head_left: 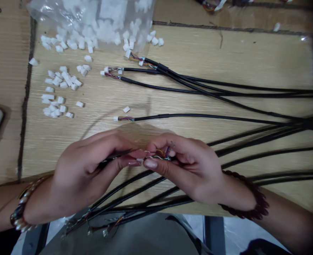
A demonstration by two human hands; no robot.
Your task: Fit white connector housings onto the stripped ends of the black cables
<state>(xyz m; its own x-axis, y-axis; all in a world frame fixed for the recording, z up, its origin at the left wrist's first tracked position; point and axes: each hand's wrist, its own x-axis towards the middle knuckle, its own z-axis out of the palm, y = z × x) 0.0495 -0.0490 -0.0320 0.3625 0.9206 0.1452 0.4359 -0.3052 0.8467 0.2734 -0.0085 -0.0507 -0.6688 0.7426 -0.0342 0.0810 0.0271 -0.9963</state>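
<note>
Just below the middle of the view my two hands meet, fingertips almost touching. My left hand (92,163) is closed in a pinch at a small white connector (139,160), mostly hidden by the fingers. A thin dark strip (119,153) also runs through this hand; its kind is unclear. My right hand (188,163) pinches the thin coloured wires (160,153) at a cable's stripped end. Whether a wire tip sits inside the connector cannot be made out. Beyond the hands lies a black cable (198,115) with a white connector (115,119) on its wires.
Loose white connectors (63,79) lie in heaps at left, below a clear plastic bag (114,21) of more. Black cables (225,85) with connectors stretch rightward. Other cables (143,191) pass under my hands, their bare wire ends (105,230) over the table's near edge.
</note>
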